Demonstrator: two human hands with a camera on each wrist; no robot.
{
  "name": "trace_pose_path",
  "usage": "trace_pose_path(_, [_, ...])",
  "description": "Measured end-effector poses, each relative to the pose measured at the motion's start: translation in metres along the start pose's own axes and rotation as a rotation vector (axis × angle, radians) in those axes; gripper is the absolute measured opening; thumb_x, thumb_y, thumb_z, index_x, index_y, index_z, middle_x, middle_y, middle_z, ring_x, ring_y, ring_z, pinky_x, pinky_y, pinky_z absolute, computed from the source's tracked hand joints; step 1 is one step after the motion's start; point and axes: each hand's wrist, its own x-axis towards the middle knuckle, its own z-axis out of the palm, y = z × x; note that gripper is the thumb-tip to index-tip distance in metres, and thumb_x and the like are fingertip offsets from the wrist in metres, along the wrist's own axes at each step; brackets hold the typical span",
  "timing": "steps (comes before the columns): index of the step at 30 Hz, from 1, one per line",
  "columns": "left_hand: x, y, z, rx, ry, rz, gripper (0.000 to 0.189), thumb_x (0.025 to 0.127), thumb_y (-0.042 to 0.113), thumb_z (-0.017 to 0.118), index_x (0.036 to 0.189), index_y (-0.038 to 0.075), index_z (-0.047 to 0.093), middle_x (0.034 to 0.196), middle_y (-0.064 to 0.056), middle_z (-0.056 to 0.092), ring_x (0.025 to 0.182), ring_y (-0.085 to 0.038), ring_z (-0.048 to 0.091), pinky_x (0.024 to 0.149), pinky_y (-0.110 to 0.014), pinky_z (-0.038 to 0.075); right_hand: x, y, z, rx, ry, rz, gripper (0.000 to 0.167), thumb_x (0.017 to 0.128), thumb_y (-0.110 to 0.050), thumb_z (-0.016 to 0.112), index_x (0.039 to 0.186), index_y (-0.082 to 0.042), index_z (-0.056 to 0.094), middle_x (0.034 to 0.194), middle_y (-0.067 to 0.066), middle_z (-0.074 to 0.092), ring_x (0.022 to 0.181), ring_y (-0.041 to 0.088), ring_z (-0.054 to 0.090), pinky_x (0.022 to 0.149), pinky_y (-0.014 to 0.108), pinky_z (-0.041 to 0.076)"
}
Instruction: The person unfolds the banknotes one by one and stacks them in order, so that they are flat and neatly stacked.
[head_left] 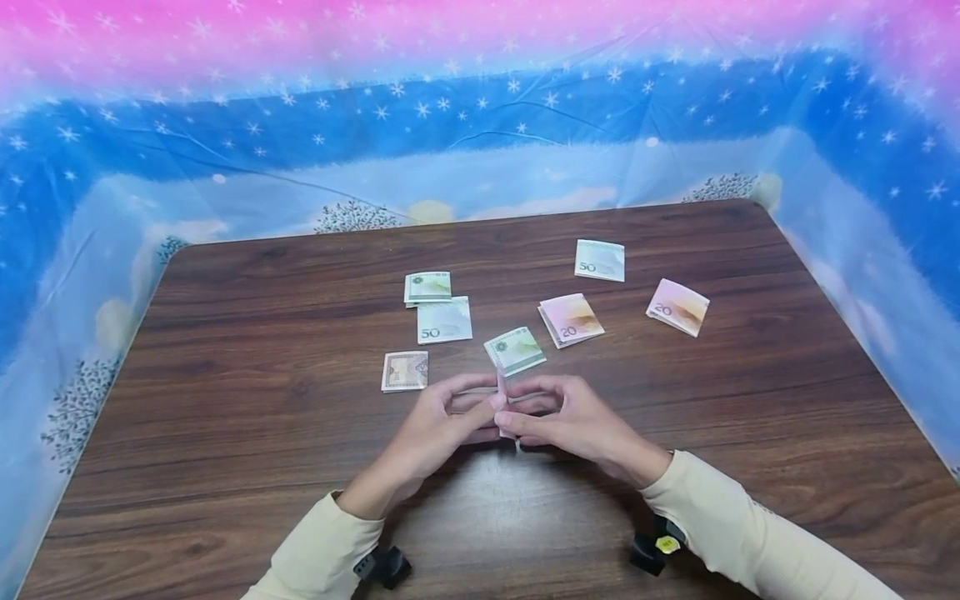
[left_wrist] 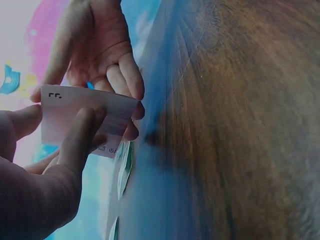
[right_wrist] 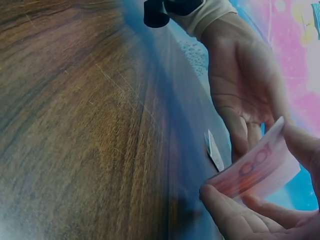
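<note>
A folded pink banknote (head_left: 502, 380) stands on edge between both hands over the near middle of the table, its "100" print facing the right wrist view (right_wrist: 256, 167). My left hand (head_left: 448, 418) pinches it from the left, thumb toward me and fingers along its face. From the right, my right hand (head_left: 573, 422) pinches the same note, thumb tip close to the left thumb. In the left wrist view the note's pale side (left_wrist: 62, 115) shows small dark marks in a corner. Just beyond the hands lies a folded green banknote (head_left: 515, 351).
Folded banknotes lie about the dark wooden table (head_left: 262, 450): a brown one (head_left: 406, 372) left of the hands, a green one (head_left: 428, 287) overlapping a 50 (head_left: 446, 323), a 20 (head_left: 576, 320), another 20 (head_left: 678, 307) and a 50 (head_left: 600, 261). A snowflake-patterned cloth (head_left: 480, 108) surrounds the table.
</note>
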Motion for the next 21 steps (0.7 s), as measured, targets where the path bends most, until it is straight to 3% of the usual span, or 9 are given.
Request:
trace_pose_path(5, [0.0,-0.002,0.001,0.012,0.007,0.004,0.048,0.096,0.009,0.069,0.139,-0.008,0.052,0.134,-0.027,0.06,0.121,-0.037,0.062,0.092,-0.038,0.056,-0.003,-0.003,-0.001,0.0,-0.032,-0.021,0.058,0.088,-0.018,0.08,0.135,0.007,0.057,0.127,0.023,0.066,0.109,0.029,0.069,0.09,0.044,0.057])
trace_pose_path(10, [-0.001,-0.001,0.001,0.019,-0.003,0.003,0.046,0.096,0.006,0.068,0.138,-0.005,0.053,0.135,-0.025,0.06,0.118,-0.036,0.064,0.092,-0.038,0.056,-0.006,-0.006,-0.003,0.01,-0.064,-0.025,0.058,0.089,-0.014,0.079,0.137,0.007,0.056,0.127,0.022,0.066,0.105,0.029,0.071,0.09,0.045,0.057])
trace_pose_path(14, [-0.003,0.001,0.0,0.08,0.007,-0.003,0.044,0.098,0.005,0.064,0.14,-0.004,0.053,0.134,-0.025,0.061,0.115,-0.035,0.066,0.092,-0.037,0.056,-0.008,-0.008,-0.005,-0.031,-0.069,-0.024,0.059,0.088,-0.01,0.077,0.138,0.009,0.054,0.127,0.023,0.066,0.102,0.029,0.071,0.09,0.04,0.058])
trace_pose_path(21, [-0.008,0.003,-0.001,0.149,0.067,0.023,0.044,0.095,-0.005,0.055,0.139,-0.01,0.049,0.128,-0.032,0.062,0.111,-0.04,0.066,0.091,-0.038,0.057,-0.014,-0.009,-0.01,-0.066,-0.028,-0.029,0.06,0.086,0.001,0.061,0.142,0.016,0.044,0.132,0.032,0.059,0.108,0.031,0.068,0.091,0.036,0.057])
